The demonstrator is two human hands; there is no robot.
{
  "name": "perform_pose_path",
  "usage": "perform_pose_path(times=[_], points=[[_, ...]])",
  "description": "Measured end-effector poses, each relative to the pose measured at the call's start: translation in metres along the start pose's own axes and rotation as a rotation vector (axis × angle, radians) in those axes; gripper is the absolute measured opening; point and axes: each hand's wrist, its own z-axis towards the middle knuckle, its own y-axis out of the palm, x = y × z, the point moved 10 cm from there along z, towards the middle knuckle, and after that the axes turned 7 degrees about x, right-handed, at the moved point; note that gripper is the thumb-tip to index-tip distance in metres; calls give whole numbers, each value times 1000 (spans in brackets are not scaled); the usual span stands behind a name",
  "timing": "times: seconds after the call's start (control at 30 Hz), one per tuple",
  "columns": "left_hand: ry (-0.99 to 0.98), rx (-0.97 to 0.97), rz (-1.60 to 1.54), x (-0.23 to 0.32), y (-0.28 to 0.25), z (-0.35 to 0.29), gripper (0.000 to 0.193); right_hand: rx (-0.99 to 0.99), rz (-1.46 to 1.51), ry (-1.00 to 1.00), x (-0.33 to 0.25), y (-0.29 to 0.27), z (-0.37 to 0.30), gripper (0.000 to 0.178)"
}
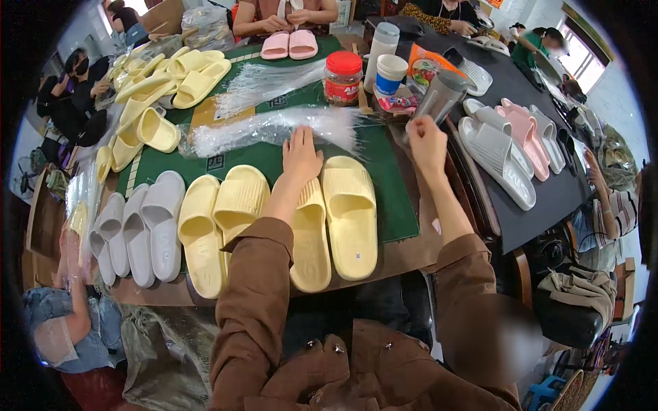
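My left hand (301, 161) lies with fingers stretched out on a bundle of thin white plastic strands (240, 140) in clear film, just beyond the yellow slides. My right hand (429, 146) is raised at the right table edge, its fingers pinched together beside a grey tumbler (442, 96); whatever they hold is too small to make out. Along the near edge stand several yellow slides: one at the right end (351, 233), another (310, 240) partly behind my left forearm, and others to the left (201, 240). Grey slides (163, 226) sit left of these.
A second bundle of strands (267, 85) lies on the green mat (397, 205). Behind it are a red-lidded jar (343, 79) and a white-blue cup (390, 75). Yellow slides (199, 75) pile up at far left. The black table (521, 212) holds more slides. Other people sit around.
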Motion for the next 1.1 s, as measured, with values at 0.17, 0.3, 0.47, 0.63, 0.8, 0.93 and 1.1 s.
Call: perform_pose_path(times=[0.17,0.3,0.47,0.63,0.8,0.93,1.1], points=[[6,8,13,-5,3,5,70,-129,60,-116,-24,14,-27,10],[-62,30,119,-15,-3,0,74,-429,-6,-193,-54,51,-58,10],[-132,56,-58,-26,-3,4,77,155,598,345,29,-34,-1,10],[-125,47,9,-28,5,7,72,96,571,348,20,-53,-11,12],[-27,354,-197,-23,-43,4,49,130,576,208,-30,-87,-22,10],[111,501,-455,7,-104,-16,31,283,605,92,-64,-126,-28,10],[-150,21,-1174,65,-125,-83,38,105,418,-131,-129,-128,-68,8]])
